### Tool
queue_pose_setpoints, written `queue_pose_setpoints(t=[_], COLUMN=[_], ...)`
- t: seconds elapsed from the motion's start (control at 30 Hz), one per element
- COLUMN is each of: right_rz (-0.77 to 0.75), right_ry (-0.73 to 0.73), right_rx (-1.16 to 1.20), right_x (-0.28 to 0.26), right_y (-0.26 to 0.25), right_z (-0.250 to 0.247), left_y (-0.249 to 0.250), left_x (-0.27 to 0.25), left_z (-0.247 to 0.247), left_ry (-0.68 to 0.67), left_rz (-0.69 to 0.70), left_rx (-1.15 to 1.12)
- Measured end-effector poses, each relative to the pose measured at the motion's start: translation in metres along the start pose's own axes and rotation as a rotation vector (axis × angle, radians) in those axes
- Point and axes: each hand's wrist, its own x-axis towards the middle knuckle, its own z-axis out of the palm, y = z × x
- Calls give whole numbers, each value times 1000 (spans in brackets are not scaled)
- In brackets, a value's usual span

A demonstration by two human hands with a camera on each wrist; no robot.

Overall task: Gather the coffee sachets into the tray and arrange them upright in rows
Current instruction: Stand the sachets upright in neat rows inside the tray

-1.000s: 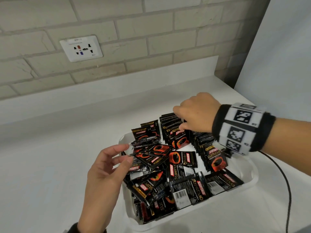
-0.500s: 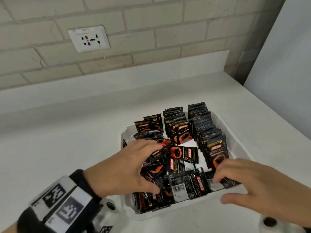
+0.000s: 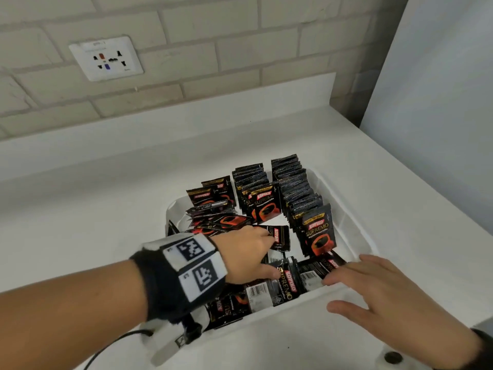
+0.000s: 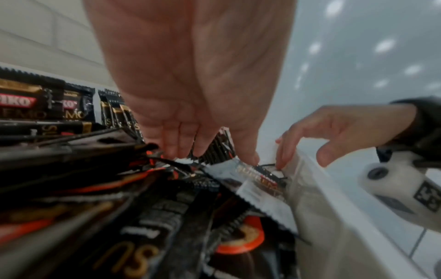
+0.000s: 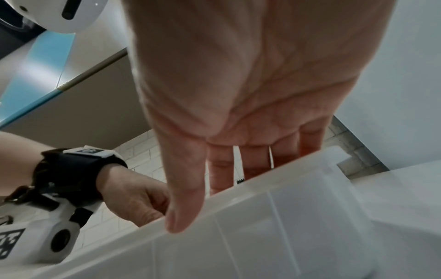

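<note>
Head view: white tray is sitting on a white counter in front of a brick wall carrying a wall socket. Coffee sachets are lying inside the tray in two conditions. Upright sachets are standing in rows along the far and right side, the front one of the right-hand row showing its label toward the camera. Loose sachets are lying flat and overlapping across the near and left part of the tray, some face up, some showing a barcode.

Left hand is reaching into the loose pile from the near left, a marker wristband sitting on the wrist. In the left wrist view its fingers are pointing down, nearly straight and close together, tips touching the flat sachets; the thumb tip is pressing on a pale sachet edge. No closed pinch is showing.

Right hand is hovering at the near right corner, fingers spread and extended, fingertips reaching over the rim onto the flat sachets there, thumb lying outside the near wall. Right wrist view is confirming the fingers going over the rim and the thumb in front of the wall; nothing is being gripped
</note>
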Motion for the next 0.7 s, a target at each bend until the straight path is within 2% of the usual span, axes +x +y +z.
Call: queue_pose_setpoints(t=[0.03,0.33,0.5,0.6,0.7], right_rz=[-19,-70,-108,-163,-162], right_ry=[58,178,57,65,-34], right_rx=[-1,-14,-10,2,-46], right_x=[0,4,16,30,44], right_y=[1,10,12,17,15], right_z=[3,14,-6,-18,-22], left_y=[2,7,1,0,0], left_x=[4,21,25,26,25], left_z=[1,9,9,11,12], left_ry=[-14,-38,-7,52,85], left_rz=[-16,-137,-150,-145,-152], left_rx=[15,22,-22,-10,18])
